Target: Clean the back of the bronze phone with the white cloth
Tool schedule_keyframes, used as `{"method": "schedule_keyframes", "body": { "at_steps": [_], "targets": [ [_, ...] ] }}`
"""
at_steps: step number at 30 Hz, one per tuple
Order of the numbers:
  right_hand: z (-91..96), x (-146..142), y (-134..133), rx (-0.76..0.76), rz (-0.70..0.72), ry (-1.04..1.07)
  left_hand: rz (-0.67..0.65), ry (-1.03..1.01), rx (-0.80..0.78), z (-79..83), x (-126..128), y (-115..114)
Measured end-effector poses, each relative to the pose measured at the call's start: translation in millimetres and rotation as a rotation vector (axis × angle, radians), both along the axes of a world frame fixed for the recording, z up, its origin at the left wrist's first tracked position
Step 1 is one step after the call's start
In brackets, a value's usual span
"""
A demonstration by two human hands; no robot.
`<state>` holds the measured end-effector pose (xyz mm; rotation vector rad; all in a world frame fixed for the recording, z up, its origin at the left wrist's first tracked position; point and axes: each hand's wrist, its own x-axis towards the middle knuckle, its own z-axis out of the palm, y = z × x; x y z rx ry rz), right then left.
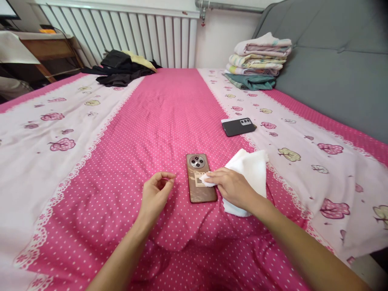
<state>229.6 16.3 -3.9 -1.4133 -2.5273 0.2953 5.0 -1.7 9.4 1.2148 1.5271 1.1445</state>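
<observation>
The brown phone (pixel 197 193) lies back up on the pink sheet (pixel 169 121), just below the centre of the frame, its round camera block (pixel 197 161) toward the top. The right hand (pixel 232 186) pinches a bunched corner of the white cloth (pixel 253 169) between thumb and fingers, against the label (pixel 198 180) on the phone; the rest of the cloth spreads under and beyond that hand. The left hand (pixel 156 192) is loosely curled just left of the phone, thumb near forefinger, nothing seen in it. The phone looks stiff, fairly light but dense, with a glossy back that is probably slippery and could crack if dropped. The long side edges seem the best hold, clear of the lenses. The sheet is soft and wrinkled, so the phone may slide under rubbing; the cloth looks limp, light and easy to bunch.
</observation>
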Motion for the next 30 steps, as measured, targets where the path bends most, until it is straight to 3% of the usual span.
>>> {"method": "schedule_keyframes", "body": {
  "at_steps": [30],
  "targets": [
    [0.6, -0.4, 0.9, -0.009, -0.003, 0.002, 0.013, -0.003, 0.011, 2.2, 1.3, -0.4]
  ]
}}
